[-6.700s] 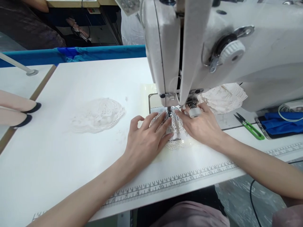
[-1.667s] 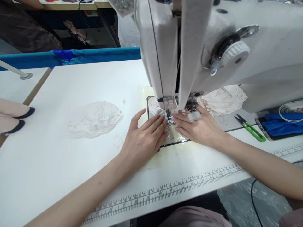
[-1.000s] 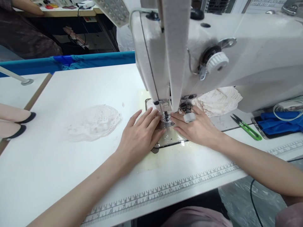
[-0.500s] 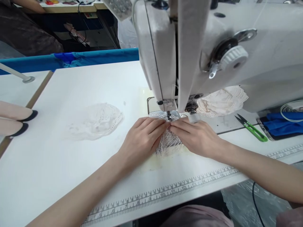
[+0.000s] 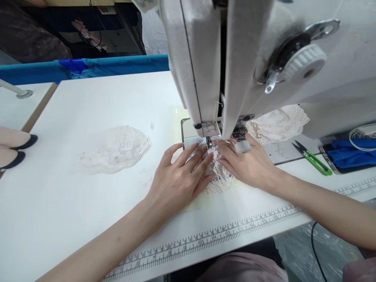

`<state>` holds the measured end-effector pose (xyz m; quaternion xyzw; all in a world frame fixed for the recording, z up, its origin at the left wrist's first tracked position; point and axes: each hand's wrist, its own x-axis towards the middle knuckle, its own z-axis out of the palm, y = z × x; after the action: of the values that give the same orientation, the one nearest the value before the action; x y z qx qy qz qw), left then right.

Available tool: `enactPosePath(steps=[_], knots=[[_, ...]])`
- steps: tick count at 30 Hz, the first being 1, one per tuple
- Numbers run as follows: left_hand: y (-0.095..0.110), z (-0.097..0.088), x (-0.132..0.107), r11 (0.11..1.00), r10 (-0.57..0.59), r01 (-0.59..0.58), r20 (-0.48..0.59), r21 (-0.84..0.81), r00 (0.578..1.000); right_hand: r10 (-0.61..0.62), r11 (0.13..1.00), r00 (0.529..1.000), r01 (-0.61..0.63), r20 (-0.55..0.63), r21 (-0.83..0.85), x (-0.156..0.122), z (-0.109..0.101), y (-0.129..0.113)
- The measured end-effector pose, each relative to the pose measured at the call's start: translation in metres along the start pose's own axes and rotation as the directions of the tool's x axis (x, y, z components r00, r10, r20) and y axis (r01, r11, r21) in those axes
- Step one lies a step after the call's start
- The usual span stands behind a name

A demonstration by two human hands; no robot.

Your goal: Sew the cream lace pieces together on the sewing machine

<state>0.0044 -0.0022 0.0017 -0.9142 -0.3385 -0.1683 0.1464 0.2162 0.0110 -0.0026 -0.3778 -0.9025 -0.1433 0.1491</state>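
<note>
A piece of white lace (image 5: 219, 183) with loose fringe-like threads lies beneath the needle and presser foot (image 5: 208, 143) of a sewing machine (image 5: 243, 66). On its left side my left hand (image 5: 178, 176) rests palm down, fingers spread over the lace. From the right, my right hand (image 5: 249, 162) reaches under the machine head, its fingers slightly bent and apart, tips on the lace beside the foot. My right thumb is hidden, and both hands cover much of the lace.
Another white lace piece (image 5: 117, 149) lies on the left of the white table, and cream lace (image 5: 277, 123) sits behind the needle. Green thread snips (image 5: 313, 157) and blue cloth (image 5: 352, 154) lie right. A printed ruler (image 5: 202, 244) follows the front edge.
My left hand's fingers have spread from a closed grouping near the needle. My right fingers have separated and moved further under the machine head. The camera view has shifted slightly.
</note>
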Motion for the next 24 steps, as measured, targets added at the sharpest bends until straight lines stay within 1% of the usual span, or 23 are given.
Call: enactPosePath(steps=[11,18,21,24], knots=[[0.0016,0.0004,0.0010,1.000,-0.021,0.021,-0.001,0.003,1.000,0.005,1.000,1.000,-0.006,0.030,0.013,-0.0019,-0.0006,0.0011],[-0.0039,0.0041,0.0019,0.999,-0.042,0.043,0.010,-0.012,0.999,0.021,0.999,0.999,-0.022,0.027,0.033,0.0003,-0.0014,0.0014],[-0.0056,0.0045,0.0032,0.999,-0.032,0.031,-0.006,-0.005,0.999,0.016,0.999,1.000,-0.017,0.020,0.046,0.0020,-0.0019,0.0021],[-0.0039,0.0014,0.0022,1.000,0.008,-0.006,-0.061,0.027,0.998,-0.014,0.997,1.000,0.014,-0.001,0.075,0.0016,-0.0045,0.0034]])
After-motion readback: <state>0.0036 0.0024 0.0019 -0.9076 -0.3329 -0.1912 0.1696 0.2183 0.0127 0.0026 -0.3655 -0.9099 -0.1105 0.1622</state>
